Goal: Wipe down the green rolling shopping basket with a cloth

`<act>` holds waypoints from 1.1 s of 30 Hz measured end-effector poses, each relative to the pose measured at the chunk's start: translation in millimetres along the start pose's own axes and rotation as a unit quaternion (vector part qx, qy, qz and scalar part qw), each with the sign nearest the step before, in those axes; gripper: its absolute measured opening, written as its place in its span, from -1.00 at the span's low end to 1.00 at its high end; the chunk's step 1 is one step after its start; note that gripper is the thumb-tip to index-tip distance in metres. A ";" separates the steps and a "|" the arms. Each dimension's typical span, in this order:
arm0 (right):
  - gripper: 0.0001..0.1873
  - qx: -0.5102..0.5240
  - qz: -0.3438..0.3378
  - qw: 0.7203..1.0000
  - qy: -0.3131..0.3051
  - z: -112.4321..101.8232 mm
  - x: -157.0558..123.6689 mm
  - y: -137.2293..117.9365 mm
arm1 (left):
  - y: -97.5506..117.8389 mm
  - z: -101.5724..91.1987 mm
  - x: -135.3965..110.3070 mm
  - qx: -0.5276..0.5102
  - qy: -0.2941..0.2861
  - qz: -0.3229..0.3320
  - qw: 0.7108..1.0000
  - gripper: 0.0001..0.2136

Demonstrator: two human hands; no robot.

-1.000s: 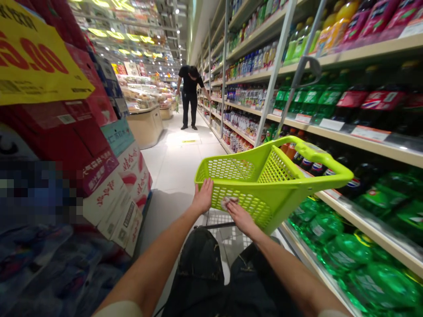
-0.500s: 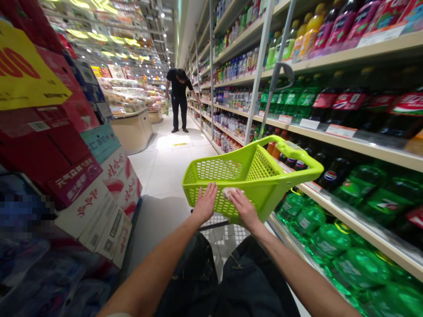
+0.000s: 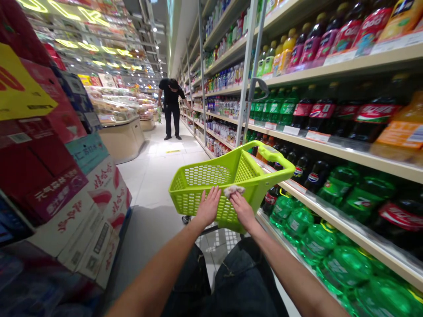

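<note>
A lime-green plastic shopping cart (image 3: pixel 264 178) with a mesh basket stands in front of my knees, side-on to me, its handle to the right. My left hand (image 3: pixel 208 206) lies against the near side of the basket, fingers stretched out and flat, with nothing in it. Just to its right, my right hand (image 3: pixel 243 212) presses a crumpled whitish cloth (image 3: pixel 234 190) to the same side, close below the rim. The cloth pokes out above the fingertips; the part under the fingers is hidden. Nothing is visible inside the basket from here.
Shelves (image 3: pixel 330 141) of drink bottles run along the right, close to the cart. Stacked drink cartons (image 3: pixel 89 237) stand on the left. Farther up the aisle a person (image 3: pixel 171 105) in dark clothes leans toward the shelves, near a food display counter (image 3: pixel 122 136).
The view has swung slightly right, so the cart sits farther left in it. My right hand has slid the cloth a little along the basket side; more cloth shows above the fingers.
</note>
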State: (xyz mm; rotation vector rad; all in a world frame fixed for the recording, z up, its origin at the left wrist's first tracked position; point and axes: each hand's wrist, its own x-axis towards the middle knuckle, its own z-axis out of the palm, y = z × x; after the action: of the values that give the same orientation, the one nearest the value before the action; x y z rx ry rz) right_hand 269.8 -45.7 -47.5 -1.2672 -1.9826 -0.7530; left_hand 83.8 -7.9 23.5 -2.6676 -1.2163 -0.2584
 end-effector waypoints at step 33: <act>-0.46 -0.038 0.151 0.975 0.160 -32.2 20.2 96.4 | -8.7 -8.1 46.4 -0.067 -0.066 -0.069 0.993 -0.25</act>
State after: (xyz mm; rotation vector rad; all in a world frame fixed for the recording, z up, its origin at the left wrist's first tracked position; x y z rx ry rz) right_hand 359.6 -23.9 -0.6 -1.3564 -1.4761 -0.8286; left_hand 106.5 29.3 43.4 -2.7561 -1.4768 -0.1937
